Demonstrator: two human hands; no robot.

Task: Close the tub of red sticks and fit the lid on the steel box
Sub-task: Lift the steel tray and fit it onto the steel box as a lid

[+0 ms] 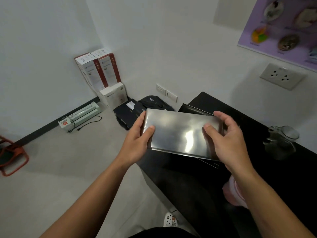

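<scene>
Shoe (170,220): white, with small charms, on the grey floor at the bottom edge.

Pink tub (235,194): on the black desk (283,186) just under the right forearm; mostly hidden, contents and lid cannot be told.

Left hand (137,138): grips the left end of the steel lid (180,133), thumb on top, fingers curled under the edge.

Right hand (228,136): grips the right end of the same lid, thumb on top, fingers curved over the far corner.

Steel lid: rectangular, shiny, tilted slightly, held over the near left corner of the desk. A dark steel rim shows just beneath its near edge and beyond its far edge; whether lid and box touch cannot be told.

Glass jug (281,141): clear, on the desk, right of the right hand.

Floor, beyond: black printers (137,107), a laminator (80,115) along the wall, stacked white and red cartons (99,69) in the corner, an orange frame (12,157) at far left.

Wall: sockets (281,76), purple poster (283,26).
</scene>
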